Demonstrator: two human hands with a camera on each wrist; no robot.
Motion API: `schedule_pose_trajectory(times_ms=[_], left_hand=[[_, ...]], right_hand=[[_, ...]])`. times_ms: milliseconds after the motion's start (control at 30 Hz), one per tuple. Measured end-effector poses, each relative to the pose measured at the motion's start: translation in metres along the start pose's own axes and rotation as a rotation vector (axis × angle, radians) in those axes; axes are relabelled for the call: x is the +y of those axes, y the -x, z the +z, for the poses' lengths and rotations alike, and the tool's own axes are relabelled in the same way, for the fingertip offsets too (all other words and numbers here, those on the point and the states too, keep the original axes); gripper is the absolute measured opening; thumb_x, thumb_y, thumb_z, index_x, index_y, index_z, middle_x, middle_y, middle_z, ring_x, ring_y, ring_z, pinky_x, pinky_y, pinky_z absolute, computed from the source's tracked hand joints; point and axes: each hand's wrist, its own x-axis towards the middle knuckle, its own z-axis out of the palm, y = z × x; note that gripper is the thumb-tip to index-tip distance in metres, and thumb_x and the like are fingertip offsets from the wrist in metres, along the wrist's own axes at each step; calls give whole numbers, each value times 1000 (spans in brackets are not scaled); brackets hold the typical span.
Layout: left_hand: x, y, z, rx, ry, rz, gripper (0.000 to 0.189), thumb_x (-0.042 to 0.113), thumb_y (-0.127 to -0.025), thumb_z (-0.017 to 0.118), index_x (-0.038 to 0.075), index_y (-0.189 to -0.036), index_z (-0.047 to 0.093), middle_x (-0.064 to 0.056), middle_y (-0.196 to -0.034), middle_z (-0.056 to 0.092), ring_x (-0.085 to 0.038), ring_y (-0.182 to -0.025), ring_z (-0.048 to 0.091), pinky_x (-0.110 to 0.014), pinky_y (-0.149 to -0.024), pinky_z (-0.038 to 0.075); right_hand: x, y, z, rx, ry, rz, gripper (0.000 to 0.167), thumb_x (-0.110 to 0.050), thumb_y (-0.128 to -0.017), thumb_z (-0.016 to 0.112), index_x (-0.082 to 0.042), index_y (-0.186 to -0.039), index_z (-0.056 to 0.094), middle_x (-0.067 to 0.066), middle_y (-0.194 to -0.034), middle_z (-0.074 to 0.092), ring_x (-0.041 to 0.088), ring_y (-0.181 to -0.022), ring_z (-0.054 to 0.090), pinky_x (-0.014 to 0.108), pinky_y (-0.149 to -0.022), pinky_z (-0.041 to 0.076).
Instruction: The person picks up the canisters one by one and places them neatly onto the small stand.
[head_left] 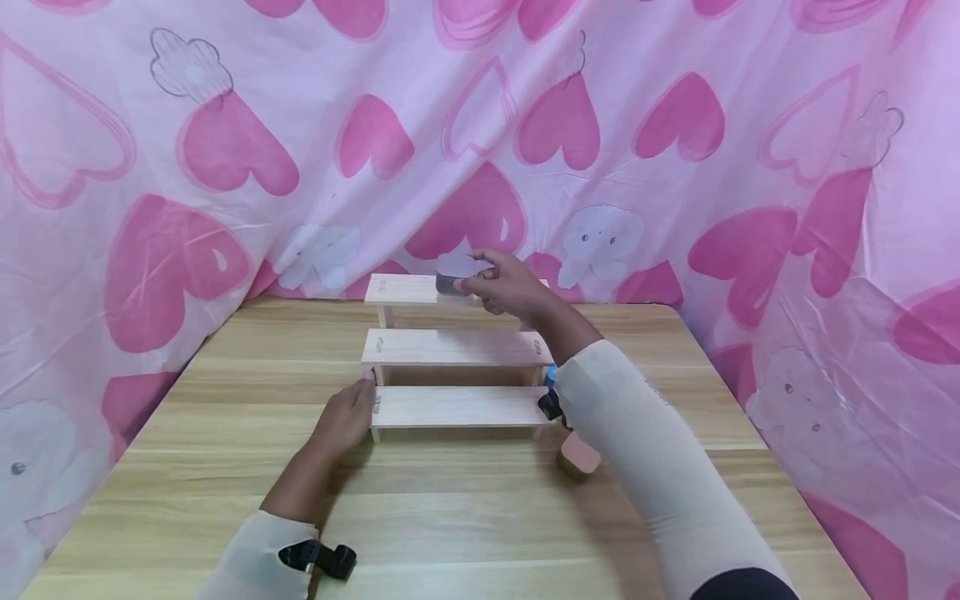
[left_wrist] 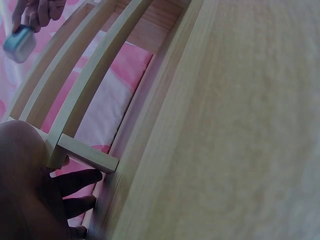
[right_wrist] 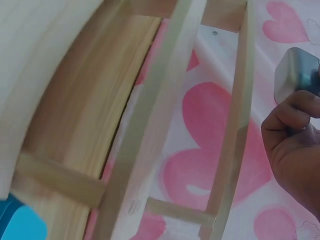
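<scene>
A three-step wooden stand stands on the table. At its left end my left hand holds the side; in the left wrist view its thumb is by a step and other fingers reach past a leg. Over the top step my right hand pinches a small grey rounded-square box between thumb and fingers. In the right wrist view this grey box is apart from the stand, and part of it runs out of frame.
A pinkish-brown rounded block lies right of the stand on the wooden table. Beside the stand's right end a blue object is partly hidden by the right arm. A pink heart-patterned cloth hangs behind the table.
</scene>
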Motion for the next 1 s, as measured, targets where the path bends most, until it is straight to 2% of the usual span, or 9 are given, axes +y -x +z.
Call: schedule_pose_trajectory(times_ms=[200,400,633,800,900,1000], left_hand=[[2,-1,1,8,9,-4,91,66,-114,6,-1,-171,29,-29,-175,32,-53,-164,26,-66,-136,21],[4,1,1,7,2,-11,88,64,-115,7,-1,-171,28,-30,-175,32,-53,-164,26,-66,-136,21],[2,3,-1,20,-4,-9,90,67,-113,6,1,-171,28,-29,-175,32,-52,-165,26,-66,-136,21],[1,2,-1,42,3,7,92,68,-113,8,0,-170,31,-31,-173,35,-55,-163,28,-68,-134,23],[1,2,-1,39,6,4,92,68,-113,9,0,-170,31,-31,-174,34,-55,-163,28,-69,-134,23],[0,1,-1,20,5,-2,92,68,-113,7,0,-171,28,-30,-175,32,-54,-164,26,-67,-135,21]], right_hand=[[-5,-10,9,-15,-5,-15,48,-14,-104,75,-14,-149,59,9,-108,69,16,-67,46,24,-56,33],[-4,-21,17,-35,31,-19,49,-16,-105,74,-14,-151,58,9,-113,65,15,-66,43,23,-55,32],[-7,-31,27,-37,55,-15,47,-17,-105,73,-13,-150,59,7,-107,63,15,-67,45,23,-55,33],[-7,-37,33,-21,80,6,49,-19,-105,74,-16,-151,59,9,-117,65,20,-81,56,23,-59,40],[-8,-39,35,-17,104,11,53,-21,-105,74,-18,-154,57,13,-126,65,23,-91,59,24,-63,44],[-7,-40,35,-24,122,18,53,-21,-105,74,-18,-155,56,15,-130,65,24,-93,60,24,-65,46]])
